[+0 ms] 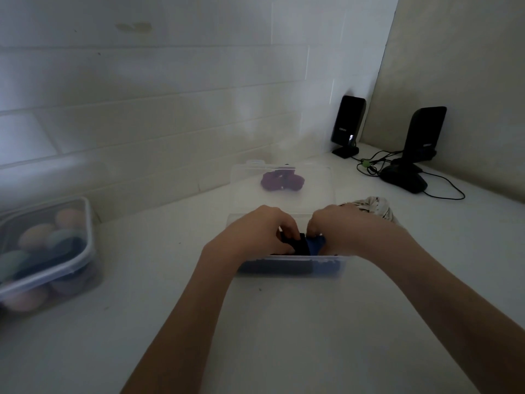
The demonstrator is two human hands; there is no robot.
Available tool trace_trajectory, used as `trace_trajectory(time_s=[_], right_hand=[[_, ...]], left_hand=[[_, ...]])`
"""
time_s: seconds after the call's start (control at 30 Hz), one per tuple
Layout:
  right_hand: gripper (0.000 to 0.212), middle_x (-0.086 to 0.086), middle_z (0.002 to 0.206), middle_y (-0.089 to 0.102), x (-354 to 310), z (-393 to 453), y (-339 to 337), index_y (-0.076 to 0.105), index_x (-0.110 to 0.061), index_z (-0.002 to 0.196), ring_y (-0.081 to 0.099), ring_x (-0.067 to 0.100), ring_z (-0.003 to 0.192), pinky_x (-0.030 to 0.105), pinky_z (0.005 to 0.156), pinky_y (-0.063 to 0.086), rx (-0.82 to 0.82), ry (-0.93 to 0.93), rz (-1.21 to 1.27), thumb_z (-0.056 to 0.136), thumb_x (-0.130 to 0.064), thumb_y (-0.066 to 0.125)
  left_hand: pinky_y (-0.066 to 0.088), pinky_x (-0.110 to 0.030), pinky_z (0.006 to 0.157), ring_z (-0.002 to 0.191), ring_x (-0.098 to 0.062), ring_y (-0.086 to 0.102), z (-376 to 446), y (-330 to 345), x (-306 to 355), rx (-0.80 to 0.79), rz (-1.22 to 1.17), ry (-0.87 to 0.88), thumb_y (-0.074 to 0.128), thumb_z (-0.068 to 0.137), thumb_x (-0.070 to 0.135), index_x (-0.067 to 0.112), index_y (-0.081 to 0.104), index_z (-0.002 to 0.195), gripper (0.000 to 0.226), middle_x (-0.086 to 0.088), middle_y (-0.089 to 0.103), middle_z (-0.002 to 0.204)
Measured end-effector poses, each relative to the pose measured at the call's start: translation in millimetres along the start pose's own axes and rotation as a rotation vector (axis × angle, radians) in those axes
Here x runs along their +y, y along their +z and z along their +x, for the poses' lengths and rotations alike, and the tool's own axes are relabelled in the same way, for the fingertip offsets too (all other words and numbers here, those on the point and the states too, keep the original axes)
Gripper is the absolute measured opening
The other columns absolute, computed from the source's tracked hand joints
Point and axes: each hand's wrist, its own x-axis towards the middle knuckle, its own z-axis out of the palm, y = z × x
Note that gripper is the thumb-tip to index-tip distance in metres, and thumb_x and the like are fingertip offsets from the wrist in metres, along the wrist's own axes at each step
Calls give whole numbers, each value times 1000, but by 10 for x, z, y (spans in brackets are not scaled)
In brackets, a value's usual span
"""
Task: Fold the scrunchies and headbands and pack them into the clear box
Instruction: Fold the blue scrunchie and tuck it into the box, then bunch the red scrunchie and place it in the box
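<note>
Two hands work side by side inside the clear box (292, 267) on the white counter (284, 336).

The left hand (255, 231) pinches a black fabric band (295, 244) with curled fingers; the right hand (341, 228) presses its fingertips onto a blue piece (315, 244) touching it. The box's open lid (247, 177) stands behind, a purple scrunchie (282, 181) seen through it. A striped cream scrunchie (372, 207) lies just right of the box. A lidded tub of coloured scrunchies (42, 248) sits well apart, left.
</note>
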Motion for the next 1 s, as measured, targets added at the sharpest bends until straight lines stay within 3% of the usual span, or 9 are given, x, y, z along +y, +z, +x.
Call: trace_trajectory(time_s=[0.13,0.23,0.3,0.47,0.57,0.63,0.83,0.93,1.0], right_hand=[[33,8,109,65,31,-18,38,63,-19,114,60,26,93,31,76,48,46,2,100,81,-21,63],[24,7,107,66,23,-52,28,65,-17,110,58,27,98,32,96,38,45,-22,22,87,-19,57],[23,6,108,66,24,-61,22,65,-19,109,56,26,108,39,114,20,31,-32,-12,89,-22,54],[26,1,110,67,83,-56,55,65,-21,111,58,24,108,46,117,16,38,-25,101,87,-24,57],[26,-4,106,71,155,-66,38,70,-21,108,63,16,101,37,108,36,130,-29,393,84,-30,65],[20,-4,99,74,199,-61,-1,73,-20,102,66,9,89,24,89,48,221,-28,522,85,-27,65],[13,-3,74,69,558,104,-175,67,-21,99,66,10,61,19,59,52,685,56,902,92,-22,56],[20,-2,78,63,825,447,-95,63,-20,105,60,7,66,15,62,49,884,161,1010,94,-11,50],[24,-4,85,63,932,698,-2,61,-20,106,59,8,74,21,68,48,851,152,1149,94,-6,47]], left_hand=[[53,-25,77,81,-12,62,-14,-45,5,-14,5,0,72,78,16,19,72,101,23,1,70,98],[55,-29,82,86,-12,64,-32,-96,12,-6,-14,-7,72,78,17,20,71,100,22,3,70,100],[54,-27,82,87,-11,64,-52,-137,20,11,-36,-9,71,80,17,20,71,100,21,5,70,99],[52,-16,73,83,-8,66,-121,-276,-19,142,-148,-19,69,81,12,19,73,93,15,9,68,86],[56,-16,64,74,-7,67,-138,-319,-71,235,-211,-54,66,84,12,20,73,88,11,12,67,75],[56,-18,55,66,-6,67,-141,-322,-101,285,-267,-88,64,85,11,18,72,87,10,11,66,71],[42,-10,42,52,-7,67,-126,-335,-180,457,-304,-115,62,85,9,15,71,85,11,2,69,74],[48,-13,50,48,-6,65,-110,-314,-223,480,-266,-117,62,85,11,17,71,85,11,7,68,77],[51,-15,56,49,-4,64,-98,-288,-251,444,-216,-131,61,86,14,20,70,87,10,13,65,78]])
